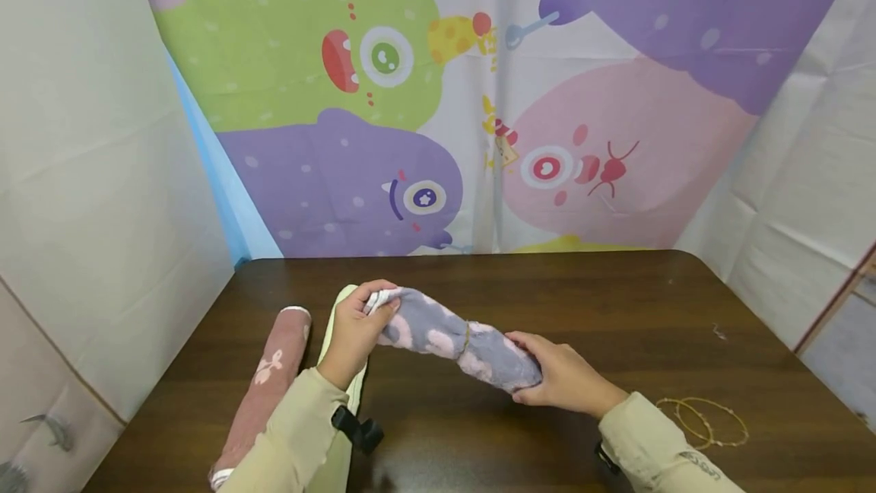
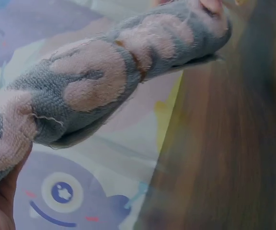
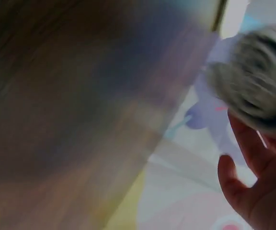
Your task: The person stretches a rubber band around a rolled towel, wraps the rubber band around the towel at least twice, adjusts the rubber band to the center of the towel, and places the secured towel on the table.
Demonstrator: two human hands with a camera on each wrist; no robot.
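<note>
Cartoon monsters in green, purple and pink cover the backdrop [image 1: 493, 97] beyond the fingers, with pale walls to either side and a dark wood-grain worktop [image 1: 520, 440] below. Between the two hands, above that worktop, hangs a grey towel roll [image 1: 424, 326] with pink patches, sloping down from the left fingers to the right ones. Its white edge [image 1: 380, 300] lies at the left hand [image 1: 356, 329], whose thumb and fingers pinch that end. At the opposite end, the right hand [image 1: 564, 371] holds the roll with thumb and fingers set around its tip; in the right wrist view the coiled end is blurred, with one finger against it and another digit standing apart. Midway between both sets of fingers, a thin yellowish band [image 1: 467, 336] circles the roll and nips it in. Underneath and just beside the left hand lies a pale green roll [image 1: 334, 462], partly hidden by the sleeve [image 1: 294, 417]. Farther left of those fingers rests a dusty pink roll [image 1: 263, 390] with a white motif. To the right of the right fingers, beyond the wrist, two loose yellow bands [image 1: 710, 434] overlap on the worktop.
</note>
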